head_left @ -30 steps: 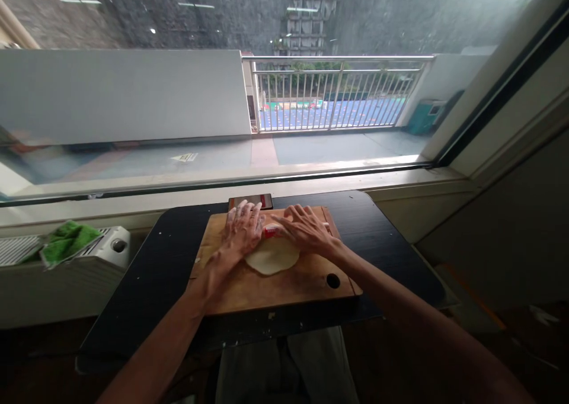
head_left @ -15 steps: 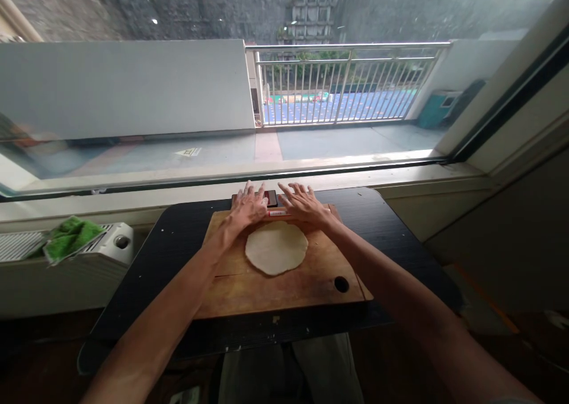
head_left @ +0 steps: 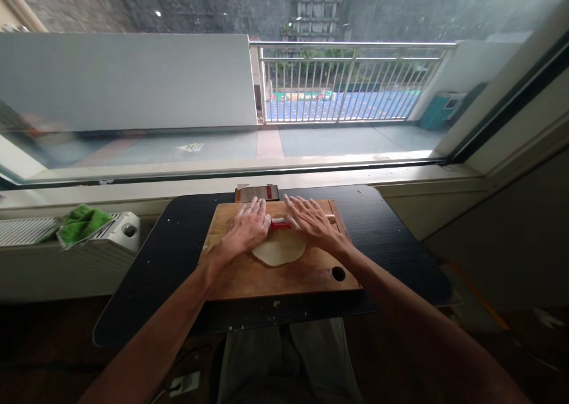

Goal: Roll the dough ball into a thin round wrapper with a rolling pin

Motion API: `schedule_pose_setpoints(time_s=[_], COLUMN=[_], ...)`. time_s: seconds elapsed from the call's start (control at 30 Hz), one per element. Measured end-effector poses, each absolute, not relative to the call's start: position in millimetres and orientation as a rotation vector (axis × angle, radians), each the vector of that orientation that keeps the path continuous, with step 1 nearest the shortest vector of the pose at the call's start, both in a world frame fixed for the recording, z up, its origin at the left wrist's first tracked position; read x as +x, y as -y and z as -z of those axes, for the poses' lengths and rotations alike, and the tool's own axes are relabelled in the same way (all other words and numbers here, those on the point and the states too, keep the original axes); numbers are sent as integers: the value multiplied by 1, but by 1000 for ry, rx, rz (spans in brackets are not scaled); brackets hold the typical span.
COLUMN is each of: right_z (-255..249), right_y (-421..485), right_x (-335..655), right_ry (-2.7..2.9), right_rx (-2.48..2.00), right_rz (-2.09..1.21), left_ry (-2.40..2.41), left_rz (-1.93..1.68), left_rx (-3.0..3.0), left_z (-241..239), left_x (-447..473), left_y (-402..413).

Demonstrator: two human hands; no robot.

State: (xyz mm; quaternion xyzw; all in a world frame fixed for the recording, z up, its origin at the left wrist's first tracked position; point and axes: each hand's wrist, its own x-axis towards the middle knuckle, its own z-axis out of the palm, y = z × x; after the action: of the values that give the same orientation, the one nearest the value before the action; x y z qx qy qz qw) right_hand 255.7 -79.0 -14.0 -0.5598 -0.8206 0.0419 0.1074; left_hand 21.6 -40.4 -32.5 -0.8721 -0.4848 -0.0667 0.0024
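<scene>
A flattened round of dough [head_left: 279, 253] lies on the wooden cutting board [head_left: 267, 288], its far part hidden under my hands. Across that far part runs a rolling pin [head_left: 281, 223] with a red and white label; its pale right end shows past my fingers. My left hand [head_left: 251, 223] rests flat on the pin's left side, fingers stretched forward and whitened, as if by flour. On the right side of the pin lies my right hand [head_left: 311, 219], fingers stretched and slightly spread. Neither hand wraps round the pin.
The board sits on a black table [head_left: 391, 238]. A phone-like flat device [head_left: 256, 194] stands behind the board, by the window sill [head_left: 195, 195]. To the left, a green cloth [head_left: 82, 226] drapes over a white radiator [head_left: 128, 238]. White crumbs dot the table.
Both hands and the rolling pin have come toward me, from beyond the dough onto its far part. The flat device behind the board is now uncovered. My view has shifted slightly.
</scene>
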Motion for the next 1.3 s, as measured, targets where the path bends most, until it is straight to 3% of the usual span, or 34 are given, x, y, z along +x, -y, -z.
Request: schedule_pose_setpoints(time_s=[0.3, 0.53, 0.83, 0.93, 1.1, 1.3], right_z=[12, 10, 22, 16, -9, -21], right_y=[29, 6, 92, 105, 86, 46], right_x=[256, 257, 255, 258, 259, 252], right_ry=[2411, 2423, 2384, 2423, 2386, 2427], right_rx=[-1696, -1710, -1611, -1598, -1629, -1511], right_rz=[-127, -112, 15, -82, -378, -398], left_ry=[1663, 1727, 1608, 1546, 1463, 1511], left_rz=[335, 222, 465, 535, 531, 539], left_rx=[-2561, -2637, -2623, -2638, -2741, -2849], left_z=[24, 11, 33, 34, 27, 19], left_x=[38, 41, 33, 28, 20, 13], left_y=[12, -12, 67, 87, 102, 106])
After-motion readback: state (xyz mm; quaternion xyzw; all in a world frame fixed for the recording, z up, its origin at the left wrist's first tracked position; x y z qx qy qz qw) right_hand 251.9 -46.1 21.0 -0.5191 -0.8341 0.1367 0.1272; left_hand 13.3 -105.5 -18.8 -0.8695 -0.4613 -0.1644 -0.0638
